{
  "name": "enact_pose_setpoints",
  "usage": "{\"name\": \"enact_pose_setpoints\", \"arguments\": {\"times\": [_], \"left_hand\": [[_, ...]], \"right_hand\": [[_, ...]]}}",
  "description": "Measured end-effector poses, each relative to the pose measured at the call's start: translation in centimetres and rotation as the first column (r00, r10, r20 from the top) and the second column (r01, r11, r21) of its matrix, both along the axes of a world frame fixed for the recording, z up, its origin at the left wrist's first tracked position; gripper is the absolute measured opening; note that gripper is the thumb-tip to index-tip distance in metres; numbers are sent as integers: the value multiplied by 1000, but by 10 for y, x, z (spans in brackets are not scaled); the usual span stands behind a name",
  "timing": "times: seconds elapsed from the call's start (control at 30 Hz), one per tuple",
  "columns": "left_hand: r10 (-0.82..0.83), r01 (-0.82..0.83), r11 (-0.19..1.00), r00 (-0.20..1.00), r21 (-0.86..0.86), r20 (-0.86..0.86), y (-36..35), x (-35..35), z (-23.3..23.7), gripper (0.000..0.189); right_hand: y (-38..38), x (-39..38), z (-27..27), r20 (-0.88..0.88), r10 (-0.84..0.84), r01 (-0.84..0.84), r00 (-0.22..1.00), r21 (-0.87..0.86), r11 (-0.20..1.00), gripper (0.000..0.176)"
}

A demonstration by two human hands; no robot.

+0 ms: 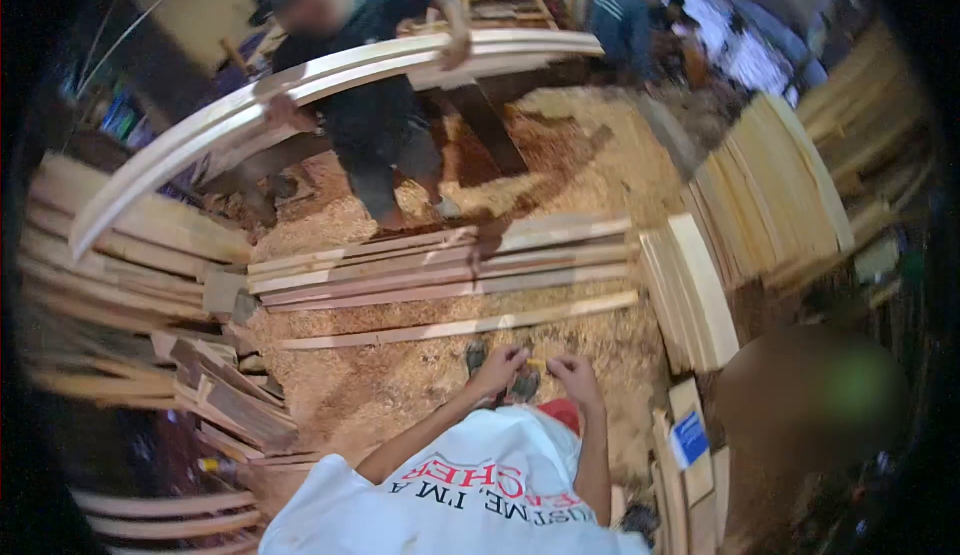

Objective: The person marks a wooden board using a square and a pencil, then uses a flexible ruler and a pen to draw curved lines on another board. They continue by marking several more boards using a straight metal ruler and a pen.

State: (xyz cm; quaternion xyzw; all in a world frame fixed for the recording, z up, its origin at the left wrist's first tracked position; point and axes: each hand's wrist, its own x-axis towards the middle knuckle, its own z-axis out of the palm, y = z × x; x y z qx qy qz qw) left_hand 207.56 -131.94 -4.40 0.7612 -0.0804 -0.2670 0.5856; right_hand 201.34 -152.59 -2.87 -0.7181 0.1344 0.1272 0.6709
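Note:
My left hand is closed in a pinch in front of my white shirt, at the lower middle of the head view. My right hand is pinched shut a short way to its right. Between the two sets of fingertips shows a short, thin yellow strip, too small to tell its kind; both hands seem to hold it. Just beyond my hands, a long narrow wooden strip lies on the shavings-covered floor. Several more wooden boards lie side by side behind it.
Across from me a person carries long curved wooden pieces with both hands. Stacked boards stand at right, more lumber at left. A blue-and-white packet rests on wood at lower right. Another person is farther back.

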Motion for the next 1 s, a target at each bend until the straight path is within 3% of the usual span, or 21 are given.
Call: {"name": "enact_pose_setpoints", "arguments": {"times": [0.07,0.1,0.13,0.17,0.3,0.4,0.47,0.6,0.67,0.73,0.8,0.87,0.93,1.0], "left_hand": [[93,-93,996,996,-8,8,-4,-4,-4,35],[23,-19,995,999,95,-40,-3,0,11,37],[33,-32,999,999,38,-23,2,-1,-31,39],[17,-16,999,999,29,-29,1,-1,-25,40],[25,-27,999,999,26,48,-6,1,-20,44],[114,-135,985,976,105,186,-17,1,12,45],[45,-61,990,991,125,126,-14,11,12,45],[163,-179,979,975,98,154,-15,19,-6,44],[204,-223,971,962,87,182,-19,34,7,43],[156,-169,980,980,108,120,-26,55,1,42],[175,-181,982,978,44,116,-40,71,-32,42],[199,-195,980,972,-40,125,-63,99,-31,43],[118,-129,988,986,86,119,-80,131,-20,44],[156,-157,988,976,-8,153,-106,164,-7,45]], "right_hand": [[-1,1,-11,19,-2,3,1000,-33,999,25],[1,1,-1,9,-40,40,999,3,999,25],[6,1,11,6,-68,67,998,36,997,25],[5,-3,13,-15,-101,102,995,34,994,25],[-2,-2,3,84,18,-14,996,-45,999,24],[-8,5,5,88,143,-138,986,-62,989,25],[-1,14,5,64,216,-212,974,-65,975,28],[5,39,1,121,256,-242,959,-124,962,28],[5,54,20,-109,244,-245,964,8,970,24],[-7,77,19,-110,251,-257,962,-45,965,27],[-20,90,0,-6,261,-258,965,-157,953,30],[-43,111,0,-43,279,-282,959,-185,942,32],[-64,139,2,-73,288,-297,955,-207,932,33],[-88,162,6,-112,267,-289,957,-282,915,34]]}}
